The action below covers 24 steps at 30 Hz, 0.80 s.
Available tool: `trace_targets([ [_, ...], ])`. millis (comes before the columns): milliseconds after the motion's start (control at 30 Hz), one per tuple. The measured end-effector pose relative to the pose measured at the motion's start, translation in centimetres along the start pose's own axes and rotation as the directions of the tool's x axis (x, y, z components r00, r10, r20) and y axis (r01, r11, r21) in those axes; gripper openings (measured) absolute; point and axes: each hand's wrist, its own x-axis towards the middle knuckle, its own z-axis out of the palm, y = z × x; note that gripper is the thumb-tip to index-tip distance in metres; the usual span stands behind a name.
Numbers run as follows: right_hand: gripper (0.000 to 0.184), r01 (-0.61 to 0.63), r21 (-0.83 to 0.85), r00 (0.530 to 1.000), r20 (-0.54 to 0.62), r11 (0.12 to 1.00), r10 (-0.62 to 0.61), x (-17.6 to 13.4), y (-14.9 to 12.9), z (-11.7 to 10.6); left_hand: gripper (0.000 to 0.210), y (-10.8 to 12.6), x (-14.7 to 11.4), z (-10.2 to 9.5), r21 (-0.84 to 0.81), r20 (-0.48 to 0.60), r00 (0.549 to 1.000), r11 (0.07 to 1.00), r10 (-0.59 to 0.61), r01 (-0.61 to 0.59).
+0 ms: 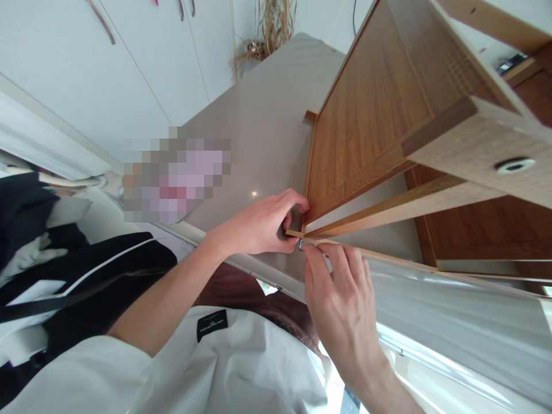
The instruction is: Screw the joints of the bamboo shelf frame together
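Note:
A brown wooden piece of furniture (379,98) with slats and a pale leg end stands tilted on the grey tabletop (267,123). My left hand (267,221) is closed around the lower front corner, where a thin wooden edge (295,233) pokes out between thumb and fingers. Just right of it, my right hand (340,282) pinches a small shiny metal piece (301,245) against the same corner. Most of that piece is hidden by the fingers, so its kind does not show. A long wooden rail (388,213) runs right from this corner.
A blurred-out pinkish object (185,178) lies on the tabletop's left side. White cupboards (129,52) stand behind, with dried stalks (273,29) beside them. Dark clothing (125,276) is heaped at left. The leg end has a round metal-rimmed hole (515,165).

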Motion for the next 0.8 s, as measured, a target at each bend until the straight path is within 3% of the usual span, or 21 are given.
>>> trace_targets([
  [333,0.019,-0.046,0.233,0.994,-0.087,0.971,0.068,-1.1,1.8,1.4,0.047,0.0,0.0,-0.1,0.010,-0.009,1.000,1.000,0.008,-0.007],
  [533,0.009,-0.118,0.261,0.986,-0.084,0.958,0.145,-1.7,2.2,2.4,0.045,0.0,0.0,0.0,0.014,-0.011,1.000,1.000,0.004,-0.004],
  [800,0.016,-0.092,0.317,0.990,-0.073,0.944,0.121,-1.6,2.3,2.6,0.044,0.1,0.0,-0.1,0.013,-0.010,1.000,1.000,0.000,0.000],
])
